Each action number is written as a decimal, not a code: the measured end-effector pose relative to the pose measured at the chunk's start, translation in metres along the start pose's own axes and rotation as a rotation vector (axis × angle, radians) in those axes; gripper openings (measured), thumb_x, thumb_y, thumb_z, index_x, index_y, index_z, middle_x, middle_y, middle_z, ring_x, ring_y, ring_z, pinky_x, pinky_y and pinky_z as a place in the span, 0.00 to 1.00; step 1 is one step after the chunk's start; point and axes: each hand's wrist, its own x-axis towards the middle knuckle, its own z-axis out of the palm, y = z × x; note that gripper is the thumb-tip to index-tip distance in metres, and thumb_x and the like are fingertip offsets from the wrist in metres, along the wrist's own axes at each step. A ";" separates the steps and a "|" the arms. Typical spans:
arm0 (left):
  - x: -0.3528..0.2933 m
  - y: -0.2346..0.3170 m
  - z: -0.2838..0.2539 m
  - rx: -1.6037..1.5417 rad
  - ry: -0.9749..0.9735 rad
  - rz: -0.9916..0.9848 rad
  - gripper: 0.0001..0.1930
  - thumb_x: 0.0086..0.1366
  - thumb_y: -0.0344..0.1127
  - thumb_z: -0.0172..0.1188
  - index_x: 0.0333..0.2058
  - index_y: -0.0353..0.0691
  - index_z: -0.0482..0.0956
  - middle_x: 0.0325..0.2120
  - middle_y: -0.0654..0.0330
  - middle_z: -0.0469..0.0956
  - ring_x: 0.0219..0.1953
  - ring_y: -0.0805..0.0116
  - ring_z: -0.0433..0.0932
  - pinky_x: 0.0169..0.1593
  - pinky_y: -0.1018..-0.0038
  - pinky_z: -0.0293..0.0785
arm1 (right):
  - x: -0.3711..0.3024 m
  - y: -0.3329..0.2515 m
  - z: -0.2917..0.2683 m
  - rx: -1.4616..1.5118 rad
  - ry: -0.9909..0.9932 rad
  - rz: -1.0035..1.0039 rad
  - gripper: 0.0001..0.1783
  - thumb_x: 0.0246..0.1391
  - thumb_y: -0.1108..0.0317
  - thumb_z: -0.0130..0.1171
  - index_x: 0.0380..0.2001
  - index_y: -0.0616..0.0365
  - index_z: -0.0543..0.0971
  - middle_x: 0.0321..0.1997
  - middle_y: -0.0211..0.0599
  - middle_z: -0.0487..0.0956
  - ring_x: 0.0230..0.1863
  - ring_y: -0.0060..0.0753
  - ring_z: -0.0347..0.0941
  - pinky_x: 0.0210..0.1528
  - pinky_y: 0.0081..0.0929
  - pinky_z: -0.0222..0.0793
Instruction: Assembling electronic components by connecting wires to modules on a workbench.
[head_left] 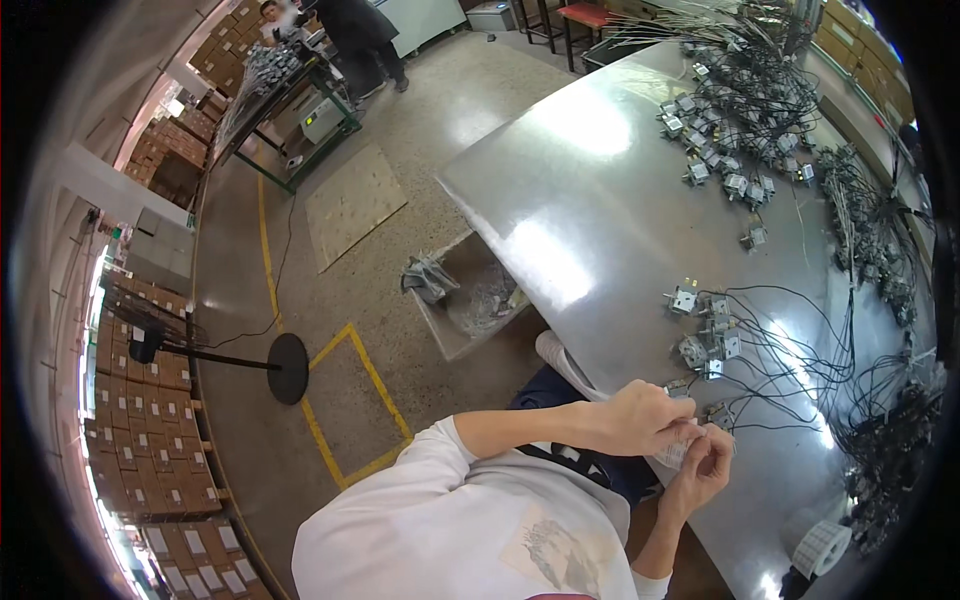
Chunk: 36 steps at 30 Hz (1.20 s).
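My left hand (642, 418) and my right hand (702, 470) meet over the near edge of the metal table (640, 220). Both are closed, fingertips pinched together around something too small to make out. A whitish piece (672, 455) shows just below the left fingers; whether either hand holds it is unclear. Beyond the hands lies a small group of silver box-shaped metal parts (718, 312) with thin black wires (775, 330) running off to the right. Another such part (718, 412) rests close behind my right fingers.
A large tangled heap of similar wired parts (735, 120) covers the far right, with more bundles (865, 230) along the right edge. A white roll of labels (822, 548) stands at the near right. Left of the table are an open bin (445, 335) and a round-based black stand (288, 368).
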 end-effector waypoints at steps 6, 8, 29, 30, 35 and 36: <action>-0.008 0.006 -0.007 0.095 0.090 0.027 0.19 0.73 0.46 0.67 0.29 0.39 0.75 0.16 0.53 0.77 0.20 0.46 0.79 0.26 0.56 0.74 | 0.004 -0.008 -0.026 0.056 0.057 0.125 0.13 0.76 0.61 0.60 0.39 0.60 0.76 0.40 0.33 0.76 0.42 0.27 0.71 0.49 0.28 0.68; -0.010 0.009 -0.009 0.045 0.062 0.086 0.19 0.74 0.46 0.67 0.29 0.39 0.75 0.16 0.53 0.77 0.20 0.47 0.79 0.25 0.58 0.74 | 0.005 -0.003 -0.043 0.002 0.112 0.171 0.14 0.77 0.60 0.60 0.39 0.59 0.76 0.39 0.32 0.76 0.40 0.25 0.71 0.47 0.27 0.68; 0.010 0.025 0.029 -0.075 -0.218 0.216 0.20 0.76 0.50 0.62 0.33 0.38 0.75 0.17 0.52 0.78 0.22 0.44 0.79 0.27 0.56 0.73 | -0.017 0.005 -0.111 -0.299 0.241 0.301 0.13 0.76 0.60 0.61 0.41 0.60 0.77 0.36 0.27 0.73 0.40 0.22 0.69 0.47 0.23 0.65; 0.011 0.024 0.029 -0.083 -0.224 0.213 0.20 0.76 0.50 0.62 0.33 0.38 0.75 0.17 0.52 0.78 0.22 0.44 0.79 0.27 0.56 0.73 | -0.015 0.004 -0.111 -0.294 0.238 0.301 0.13 0.76 0.60 0.61 0.41 0.60 0.78 0.36 0.27 0.74 0.40 0.22 0.69 0.47 0.23 0.65; 0.015 0.017 0.027 -0.065 -0.218 0.184 0.20 0.76 0.51 0.62 0.33 0.39 0.76 0.17 0.51 0.78 0.22 0.44 0.79 0.27 0.56 0.73 | -0.011 0.013 -0.113 -0.278 0.245 0.302 0.13 0.76 0.60 0.61 0.43 0.60 0.79 0.35 0.27 0.76 0.38 0.20 0.69 0.44 0.22 0.65; 0.015 0.015 0.028 -0.071 -0.219 0.182 0.20 0.76 0.51 0.62 0.33 0.39 0.76 0.17 0.51 0.78 0.22 0.44 0.79 0.27 0.56 0.73 | -0.010 0.014 -0.112 -0.267 0.243 0.301 0.13 0.76 0.60 0.62 0.44 0.60 0.79 0.35 0.27 0.76 0.39 0.20 0.69 0.44 0.22 0.65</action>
